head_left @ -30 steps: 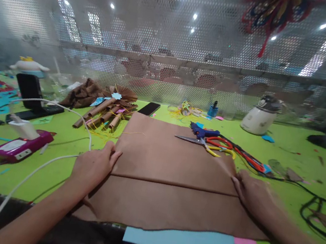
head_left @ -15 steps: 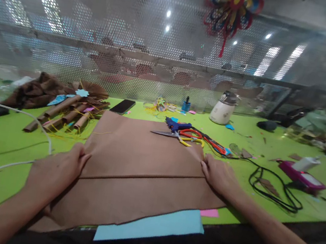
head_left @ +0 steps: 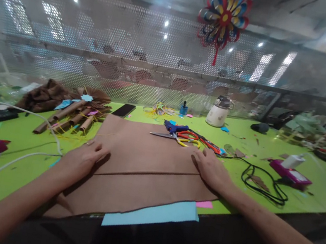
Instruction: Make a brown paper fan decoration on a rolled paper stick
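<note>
A large sheet of brown paper (head_left: 145, 152) lies on the green table with a crease running across it. My left hand (head_left: 85, 161) rests at its left edge, thumb and fingers together; what lies between them is hidden. On the right edge lies my right hand (head_left: 210, 168), palm down with its fingers over the paper. Scissors with orange and yellow handles (head_left: 175, 137) sit on the paper's upper part, beside a blue tool (head_left: 173, 127). Light blue paper (head_left: 153, 215) sticks out from under the brown sheet at the table's front edge.
Brown paper rolls (head_left: 70, 118) and a phone (head_left: 124, 110) are at the back left. A white bottle (head_left: 218, 111) stands at the back. A black cable (head_left: 265, 188) and pink power strips (head_left: 291, 174) lie at the sides; a white cable (head_left: 9, 168) crosses the left.
Both hands have shifted inward over the paper. My right hand has loosened from the edge and now lies flatter. The camera view has tilted up a little.
</note>
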### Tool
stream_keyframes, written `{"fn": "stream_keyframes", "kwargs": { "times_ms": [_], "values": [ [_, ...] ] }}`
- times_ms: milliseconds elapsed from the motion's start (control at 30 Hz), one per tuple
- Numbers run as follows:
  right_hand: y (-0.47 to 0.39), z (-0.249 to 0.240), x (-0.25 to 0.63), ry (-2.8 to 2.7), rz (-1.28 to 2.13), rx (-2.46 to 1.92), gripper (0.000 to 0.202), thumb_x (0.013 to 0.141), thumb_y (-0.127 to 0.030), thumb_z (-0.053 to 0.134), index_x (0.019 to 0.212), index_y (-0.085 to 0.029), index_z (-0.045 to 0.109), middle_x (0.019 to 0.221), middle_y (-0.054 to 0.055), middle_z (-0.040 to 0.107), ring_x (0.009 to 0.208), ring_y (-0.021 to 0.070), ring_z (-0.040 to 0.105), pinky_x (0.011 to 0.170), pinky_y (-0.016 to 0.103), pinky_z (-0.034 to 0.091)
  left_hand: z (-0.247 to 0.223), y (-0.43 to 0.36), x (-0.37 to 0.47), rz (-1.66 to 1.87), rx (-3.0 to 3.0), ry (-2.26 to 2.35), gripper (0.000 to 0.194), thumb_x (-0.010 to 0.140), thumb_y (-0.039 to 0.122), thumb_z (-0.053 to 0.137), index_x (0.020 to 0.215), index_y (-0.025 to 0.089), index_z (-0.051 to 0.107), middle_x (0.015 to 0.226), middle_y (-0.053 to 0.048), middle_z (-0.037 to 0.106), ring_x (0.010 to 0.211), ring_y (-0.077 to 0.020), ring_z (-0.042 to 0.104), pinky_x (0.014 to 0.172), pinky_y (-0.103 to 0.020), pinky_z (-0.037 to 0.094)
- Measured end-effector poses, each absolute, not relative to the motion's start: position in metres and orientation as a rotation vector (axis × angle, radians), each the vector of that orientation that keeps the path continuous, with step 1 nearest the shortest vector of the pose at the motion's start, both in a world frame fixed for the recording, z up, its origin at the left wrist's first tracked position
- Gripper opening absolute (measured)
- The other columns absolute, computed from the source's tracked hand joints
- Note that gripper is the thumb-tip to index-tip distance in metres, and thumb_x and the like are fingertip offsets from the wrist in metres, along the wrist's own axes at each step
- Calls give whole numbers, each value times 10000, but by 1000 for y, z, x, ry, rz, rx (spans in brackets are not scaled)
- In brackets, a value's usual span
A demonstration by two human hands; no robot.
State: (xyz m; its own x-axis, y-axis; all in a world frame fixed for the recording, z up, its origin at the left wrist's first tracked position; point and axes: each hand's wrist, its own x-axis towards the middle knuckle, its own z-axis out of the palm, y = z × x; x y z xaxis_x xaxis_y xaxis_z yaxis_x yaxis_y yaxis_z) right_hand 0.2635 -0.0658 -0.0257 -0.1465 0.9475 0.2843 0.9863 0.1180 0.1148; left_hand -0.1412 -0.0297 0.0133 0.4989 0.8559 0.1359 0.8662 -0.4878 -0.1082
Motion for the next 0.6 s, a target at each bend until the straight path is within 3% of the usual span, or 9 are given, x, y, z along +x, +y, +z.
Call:
{"fn": "stream_keyframes", "kwargs": {
  "times_ms": [167,233,333,433,600],
  "values": [
    [-59,-19,265,-2551,-383,-1606,260,938,-143,406,1005,-139,658,1029,133,594,977,231,484,842,330,371,32,-43,-129,136,-2529,-1532,318,886,204,367,947,181,678,934,-142,626,773,-256,594,703,-362,450],
    [-56,-17,266,-2612,-328,-1596,259,930,-139,420,991,-128,671,1025,134,606,967,225,492,817,316,374,37,-51,-118,290,-2463,-1571,363,916,257,343,941,158,691,893,-162,664,732,-274,621,668,-371,453],
    [-53,-12,265,-2639,-318,-1660,292,943,-181,408,957,-114,692,998,138,629,955,222,524,811,307,375,35,-62,-97,269,-2448,-1605,473,949,405,318,916,137,706,855,-172,704,796,-290,649,736,-385,461],
    [-57,-4,256,-2657,-345,-1736,380,966,-302,387,933,-106,711,967,151,654,946,229,560,817,307,385,27,-69,-80,97,-2357,-1632,619,911,576,321,877,108,724,864,-210,708,846,-341,653,788,-429,451],
    [-73,8,225,-2522,-394,-1850,696,925,-620,286,873,-88,733,981,207,664,922,282,595,791,354,413,17,-71,-74,22,-2290,-1699,675,880,633,327,905,98,737,930,-223,706,938,-357,636,899,-455,407]
  ]
}}
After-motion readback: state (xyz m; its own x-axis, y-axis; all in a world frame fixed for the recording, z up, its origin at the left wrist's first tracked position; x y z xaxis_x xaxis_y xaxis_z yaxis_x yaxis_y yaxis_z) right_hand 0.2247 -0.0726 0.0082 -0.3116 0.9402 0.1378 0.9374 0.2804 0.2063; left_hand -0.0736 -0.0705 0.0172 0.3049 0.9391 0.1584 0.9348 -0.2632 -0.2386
